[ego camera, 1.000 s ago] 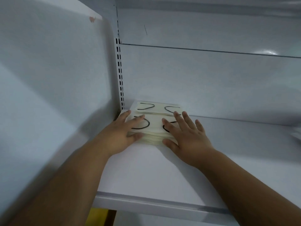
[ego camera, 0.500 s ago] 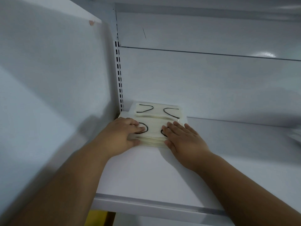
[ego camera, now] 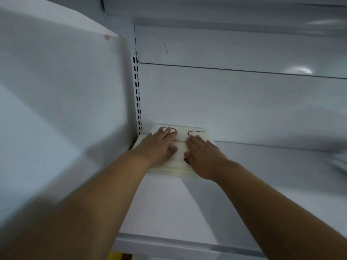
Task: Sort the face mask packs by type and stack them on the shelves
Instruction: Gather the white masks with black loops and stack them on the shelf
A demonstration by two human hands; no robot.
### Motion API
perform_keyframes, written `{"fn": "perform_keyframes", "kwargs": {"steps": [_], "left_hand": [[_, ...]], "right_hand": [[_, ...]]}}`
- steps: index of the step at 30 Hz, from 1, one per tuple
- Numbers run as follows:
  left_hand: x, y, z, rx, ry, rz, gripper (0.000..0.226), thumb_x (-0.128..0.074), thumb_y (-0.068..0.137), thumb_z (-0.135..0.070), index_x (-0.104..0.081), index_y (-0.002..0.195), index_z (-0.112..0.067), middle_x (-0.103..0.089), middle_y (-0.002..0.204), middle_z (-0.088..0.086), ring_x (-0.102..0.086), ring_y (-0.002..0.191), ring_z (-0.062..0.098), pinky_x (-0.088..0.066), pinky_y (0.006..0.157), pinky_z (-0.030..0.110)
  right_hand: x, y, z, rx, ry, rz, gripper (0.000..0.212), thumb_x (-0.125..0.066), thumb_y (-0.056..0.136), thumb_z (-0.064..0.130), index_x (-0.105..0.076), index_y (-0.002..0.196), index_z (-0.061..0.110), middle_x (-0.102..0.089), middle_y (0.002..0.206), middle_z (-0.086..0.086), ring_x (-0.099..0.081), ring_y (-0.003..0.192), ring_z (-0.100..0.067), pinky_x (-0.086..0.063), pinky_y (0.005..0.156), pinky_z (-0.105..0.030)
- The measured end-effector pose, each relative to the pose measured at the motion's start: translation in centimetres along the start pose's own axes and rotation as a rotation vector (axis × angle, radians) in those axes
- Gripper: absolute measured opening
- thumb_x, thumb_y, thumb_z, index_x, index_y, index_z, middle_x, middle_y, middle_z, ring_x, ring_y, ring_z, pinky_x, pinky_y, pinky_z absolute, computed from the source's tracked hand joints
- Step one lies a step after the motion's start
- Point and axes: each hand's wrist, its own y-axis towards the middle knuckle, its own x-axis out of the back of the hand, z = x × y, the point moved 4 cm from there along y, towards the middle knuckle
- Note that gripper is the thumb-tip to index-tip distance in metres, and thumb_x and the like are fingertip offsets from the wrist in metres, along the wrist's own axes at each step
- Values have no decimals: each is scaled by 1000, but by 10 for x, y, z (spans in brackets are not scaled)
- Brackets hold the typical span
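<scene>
A stack of white face mask packs [ego camera: 180,170] with black ear loops lies in the back left corner of the white shelf [ego camera: 169,212]. My left hand [ego camera: 159,147] lies flat on the left half of the stack, fingers straight and reaching toward the back wall. My right hand [ego camera: 202,156] lies flat on the right half in the same way. Both palms press down on the top pack. The hands hide most of the top pack; one black loop [ego camera: 195,131] shows beyond the fingertips.
The shelf's left side panel [ego camera: 65,109] stands close beside my left arm. A slotted upright [ego camera: 138,102] runs up the back corner. Something pale and blurred [ego camera: 339,164] lies at the far right of the shelf. The shelf's front lip [ego camera: 187,246] runs below my forearms.
Both hands have slid forward over the stack toward the back wall and now lie flat on top. The stack has moved back against the wall.
</scene>
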Motion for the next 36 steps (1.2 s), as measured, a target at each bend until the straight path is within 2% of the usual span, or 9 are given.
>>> {"fn": "perform_keyframes", "kwargs": {"steps": [4, 9, 11, 13, 16, 18, 21, 29, 36], "left_hand": [[-16, -10, 2, 5, -41, 29, 58, -17, 107, -48, 3, 160, -33, 10, 168, -4, 9, 155, 15, -1, 126, 39], [-12, -11, 1, -3, -69, 29, 58, -18, 107, -47, 4, 159, -36, 12, 168, -2, 10, 154, 15, 1, 126, 38], [-5, -9, 2, 4, -155, 42, 56, -25, 108, -44, -5, 159, -38, 8, 168, 1, 7, 155, 15, 2, 125, 38], [11, 0, 4, -10, -245, 16, 52, -36, 108, -37, -22, 157, -37, -4, 169, 1, -2, 155, 16, 1, 124, 37], [36, 19, 3, -56, -258, -135, 47, -44, 106, -28, -39, 153, -28, -22, 166, 1, -22, 152, 18, -17, 123, 34], [36, 29, -1, -59, -150, -131, 51, -39, 107, -31, -30, 156, -24, -19, 166, 2, -19, 152, 19, -19, 123, 35], [12, 29, -6, -32, -50, 6, 58, -29, 108, -42, -13, 160, -21, -8, 168, 3, -9, 155, 21, -11, 125, 37], [-12, 28, -3, 17, -73, 19, 58, -23, 108, -44, -11, 161, -23, -5, 169, 2, -3, 155, 18, -5, 123, 35], [-10, 29, -3, 20, -71, 92, 58, -22, 108, -44, -11, 161, -22, -6, 169, 3, -4, 155, 19, -5, 125, 37]], "right_hand": [[-9, -4, 2, -1, 7, -24, 61, -19, 108, 41, -6, 160, 14, 2, 168, -1, 5, 154, -15, 1, 123, -33], [-9, -4, 0, -1, 29, -8, 60, -19, 108, 42, -6, 160, 15, 2, 168, -1, 5, 154, -14, 0, 124, -33], [-9, -6, 0, 0, 44, 0, 60, -19, 108, 42, -6, 160, 15, 1, 168, -1, 5, 154, -14, 0, 124, -32], [-4, -6, -1, 0, 74, 24, 61, -22, 108, 41, -6, 160, 15, 2, 168, -1, 5, 154, -15, 0, 123, -33], [18, 4, -5, -13, 122, 4, 61, -30, 107, 38, -11, 159, 14, -1, 168, -2, 1, 154, -16, -3, 123, -35], [31, 17, -9, -31, 107, -51, 56, -30, 108, 35, -17, 158, 13, -7, 167, -3, -3, 154, -18, -6, 123, -36], [30, 38, -10, -50, 96, -49, 54, -27, 108, 34, -19, 157, 12, -10, 167, -6, -6, 154, -21, -10, 123, -38], [-7, 50, -17, -117, 129, 17, 59, -22, 108, 40, -15, 159, 12, -10, 167, -6, -5, 154, -20, -5, 124, -35], [3, 48, -10, -116, 80, 55, 55, -25, 108, 36, -24, 155, 8, -24, 163, -10, -20, 150, -23, -18, 120, -37]]}}
